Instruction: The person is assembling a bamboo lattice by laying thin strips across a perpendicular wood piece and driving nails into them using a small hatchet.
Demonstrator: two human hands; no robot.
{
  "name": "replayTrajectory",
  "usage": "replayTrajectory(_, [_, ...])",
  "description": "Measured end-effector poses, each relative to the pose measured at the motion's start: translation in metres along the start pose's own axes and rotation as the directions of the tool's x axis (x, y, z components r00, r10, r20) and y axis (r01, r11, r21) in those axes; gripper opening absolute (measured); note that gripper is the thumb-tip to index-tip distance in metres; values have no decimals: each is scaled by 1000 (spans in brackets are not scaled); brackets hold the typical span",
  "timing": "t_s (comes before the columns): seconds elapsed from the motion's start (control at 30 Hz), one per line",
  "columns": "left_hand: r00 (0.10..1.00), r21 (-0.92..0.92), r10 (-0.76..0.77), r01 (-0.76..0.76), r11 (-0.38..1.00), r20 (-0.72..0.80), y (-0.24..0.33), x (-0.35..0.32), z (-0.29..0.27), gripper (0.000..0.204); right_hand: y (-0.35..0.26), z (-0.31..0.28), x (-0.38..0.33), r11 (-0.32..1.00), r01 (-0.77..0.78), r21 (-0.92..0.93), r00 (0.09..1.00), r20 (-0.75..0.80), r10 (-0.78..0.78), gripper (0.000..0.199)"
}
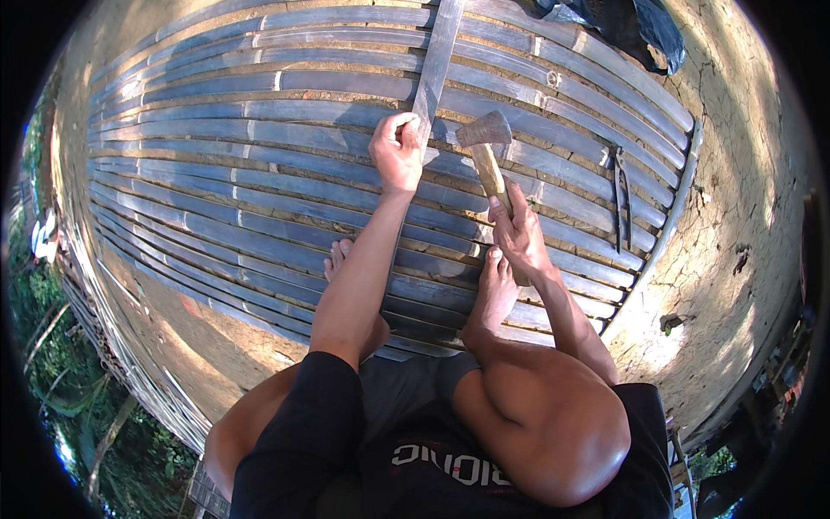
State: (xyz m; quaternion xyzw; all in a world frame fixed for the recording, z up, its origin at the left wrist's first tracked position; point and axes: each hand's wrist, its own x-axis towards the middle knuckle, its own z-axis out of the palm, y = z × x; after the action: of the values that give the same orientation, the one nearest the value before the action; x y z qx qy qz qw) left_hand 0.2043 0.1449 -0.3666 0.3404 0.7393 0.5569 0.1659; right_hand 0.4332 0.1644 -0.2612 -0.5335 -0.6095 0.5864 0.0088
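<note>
My right hand [519, 227] is wrapped round the wooden handle of a small axe [489, 169]. The axe's grey metal head points away from me, over the slats. To its left, my left hand [398, 154] is closed against a long flat strip [438, 65] that runs away from me across the bamboo slats. Its fingers are curled in, and whatever they may pinch is hidden. Beneath both hands lies a platform of split bamboo slats [337, 82], set side by side with narrow gaps.
A pair of dark long-handled pliers [622, 203] lies on the slats at the right. My bare feet [494, 294] rest on the platform. Dark plastic sheeting [635, 30] lies at the far right. Cracked earth [735, 173] borders the platform, and greenery [95, 432] shows at lower left.
</note>
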Motion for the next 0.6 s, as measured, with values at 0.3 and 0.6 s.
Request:
replayTrajectory(0.3, [996, -88, -73, 69, 994, -52, -6, 0, 4, 9, -15, 4, 2, 987, 144, 73, 985, 83, -149, 51])
replayTrajectory(0.6, [981, 156, 171, -155, 976, -93, 1, 0, 0, 11, -36, 6, 6, 993, 116, -3, 987, 115, -115, 52])
